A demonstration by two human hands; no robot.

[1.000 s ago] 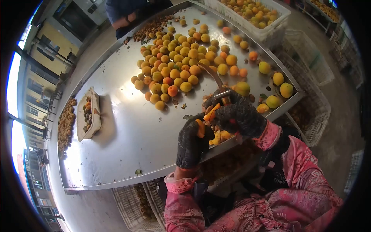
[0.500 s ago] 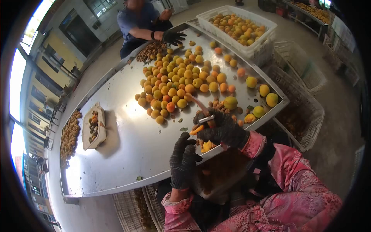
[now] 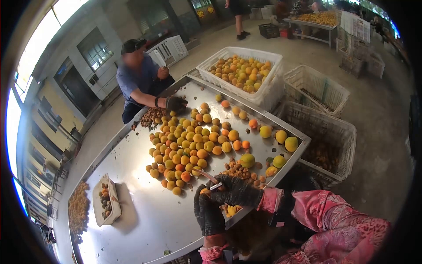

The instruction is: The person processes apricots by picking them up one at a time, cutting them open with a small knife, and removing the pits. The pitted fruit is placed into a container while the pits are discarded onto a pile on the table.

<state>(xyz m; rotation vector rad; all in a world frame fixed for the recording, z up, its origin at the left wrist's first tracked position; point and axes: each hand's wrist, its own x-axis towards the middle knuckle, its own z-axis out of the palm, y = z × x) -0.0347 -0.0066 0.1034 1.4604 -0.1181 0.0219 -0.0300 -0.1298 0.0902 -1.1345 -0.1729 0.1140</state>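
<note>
My right hand [image 3: 239,190], in a dark glove, is closed round a curved brown tool [image 3: 206,175] with a metal band. Its fingers meet those of my left hand [image 3: 209,214], also gloved, above the near edge of the metal table [image 3: 149,229]. Between the hands shows part of an apricot [image 3: 204,190], gripped by my left fingers and mostly hidden. Just beyond lies a heap of brown apricot pits [image 3: 240,170]. Cut yellow apricot pieces [image 3: 232,210] sit under my right hand. A large pile of whole apricots [image 3: 202,153] spreads over the middle of the table.
Across the table a person [image 3: 140,77] reaches a gloved hand toward another pit heap [image 3: 151,118]. A white crate [image 3: 268,94] of apricots stands at the far right corner, with more crates [image 3: 347,145] beside it. At left are a shallow tray [image 3: 115,207] and a pit pile [image 3: 79,207].
My left hand has come up against my right hand, and an apricot is now between them. The orange piece at my right fingers is no longer visible. The view has tilted up; the other person's hand has closed.
</note>
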